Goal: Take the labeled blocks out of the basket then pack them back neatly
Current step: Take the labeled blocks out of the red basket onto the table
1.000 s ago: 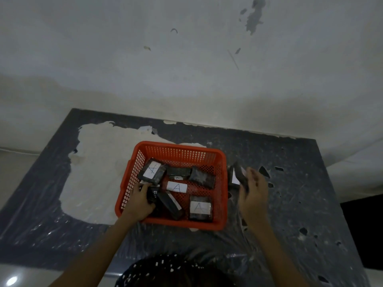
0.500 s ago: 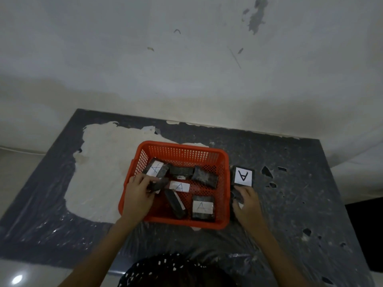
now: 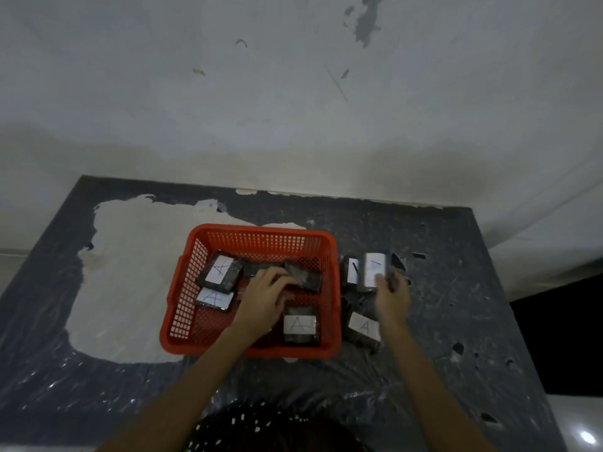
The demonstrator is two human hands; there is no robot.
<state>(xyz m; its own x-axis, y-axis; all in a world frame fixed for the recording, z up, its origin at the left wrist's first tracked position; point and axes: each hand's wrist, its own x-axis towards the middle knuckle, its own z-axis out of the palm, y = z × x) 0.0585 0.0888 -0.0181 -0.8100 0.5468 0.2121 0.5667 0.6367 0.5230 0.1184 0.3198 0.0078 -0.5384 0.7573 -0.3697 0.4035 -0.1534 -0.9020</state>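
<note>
An orange basket point(image 3: 257, 238) stands mid-table and holds several dark blocks with white "A" labels: one at its far left point(image 3: 221, 272), one below that point(image 3: 213, 298), one at the near right point(image 3: 300, 325), and an unlabeled-side block point(image 3: 305, 275) at the far right. My left hand point(image 3: 266, 296) is inside the basket, fingers closing on that far-right block. My right hand point(image 3: 390, 296) is outside to the right, gripping an upright labeled block point(image 3: 372, 270) beside another block point(image 3: 350, 270). A third labeled block point(image 3: 363, 329) lies on the table nearer me.
The dark plastic-covered table point(image 3: 456, 321) has a large pale worn patch point(image 3: 130, 272) left of the basket and small holes on the right. A stained white wall point(image 3: 293, 93) rises behind. A dark gap point(image 3: 561, 337) lies past the table's right edge.
My right hand has set more blocks on the table right of the basket and now holds one upright. My left hand moved from the basket's left side to its far-right block.
</note>
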